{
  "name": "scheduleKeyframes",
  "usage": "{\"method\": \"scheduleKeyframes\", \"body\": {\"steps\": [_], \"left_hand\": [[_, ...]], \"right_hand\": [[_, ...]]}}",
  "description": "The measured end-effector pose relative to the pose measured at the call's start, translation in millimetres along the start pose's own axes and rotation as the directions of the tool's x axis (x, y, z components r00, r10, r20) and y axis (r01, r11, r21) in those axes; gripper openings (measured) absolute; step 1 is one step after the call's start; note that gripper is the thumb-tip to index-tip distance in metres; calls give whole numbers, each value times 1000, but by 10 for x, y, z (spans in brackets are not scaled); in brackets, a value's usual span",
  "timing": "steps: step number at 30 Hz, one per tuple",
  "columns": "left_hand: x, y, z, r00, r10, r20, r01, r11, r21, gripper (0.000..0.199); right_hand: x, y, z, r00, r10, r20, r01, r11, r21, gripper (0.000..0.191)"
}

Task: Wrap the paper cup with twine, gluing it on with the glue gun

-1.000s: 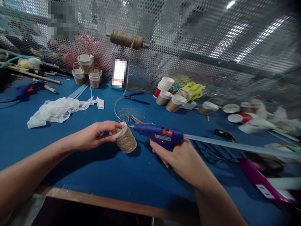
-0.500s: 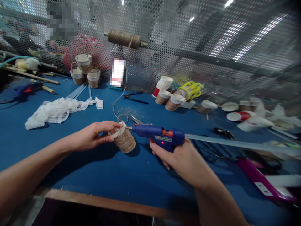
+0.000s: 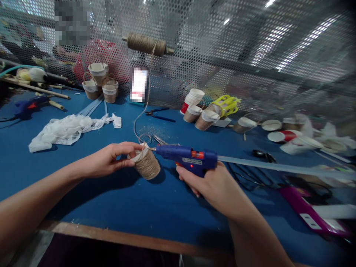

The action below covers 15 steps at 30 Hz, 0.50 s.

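Observation:
My left hand (image 3: 118,159) grips the rim of a twine-wrapped cup (image 3: 148,166), which tilts with its mouth toward my fingers. Wrapped round the handle of a blue glue gun (image 3: 186,157) is my right hand (image 3: 207,182). The gun's metal tip is at the cup's upper rim, and a red light glows on its side. A long clear glue stick (image 3: 267,167) sticks out of its back. Twine (image 3: 135,126) runs from the cup's rim up to a spool (image 3: 146,44) on the mesh.
Scissors (image 3: 159,139) lie just behind the cup, pliers (image 3: 161,115) farther back. White lace (image 3: 63,129) and another glue gun (image 3: 27,105) are at left. Finished-looking small baskets (image 3: 109,92) stand at the mesh. A purple power strip (image 3: 308,213) and black cable lie at right.

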<state>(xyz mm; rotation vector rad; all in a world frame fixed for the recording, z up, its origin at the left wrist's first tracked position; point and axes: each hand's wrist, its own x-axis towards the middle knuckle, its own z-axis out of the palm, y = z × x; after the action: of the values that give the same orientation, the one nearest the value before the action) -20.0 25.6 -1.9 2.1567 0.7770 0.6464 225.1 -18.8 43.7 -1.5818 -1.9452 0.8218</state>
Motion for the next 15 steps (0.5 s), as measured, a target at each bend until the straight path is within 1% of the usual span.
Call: {"method": "scheduleKeyframes", "body": {"steps": [3,7,12,15], "left_hand": [[2,3,0,1000,-11,1,11,1000,-4,10],[6,16,-2,1000,-19,-4,19,1000,-4,10],[16,35,0,999,-41,-13,41,999,-16,10],[18,39,2,999,-30,-12,30,999,-24,10]], "right_hand": [[4,2,11,999,-31,10,31,999,-26,24],[-18,-9,16,999,-30,32,31,999,-27,25],[-37,-31,26,995,-93,24,94,994,-48,25],[-43,-53,48,995,-92,23,93,995,-40,23]]}}
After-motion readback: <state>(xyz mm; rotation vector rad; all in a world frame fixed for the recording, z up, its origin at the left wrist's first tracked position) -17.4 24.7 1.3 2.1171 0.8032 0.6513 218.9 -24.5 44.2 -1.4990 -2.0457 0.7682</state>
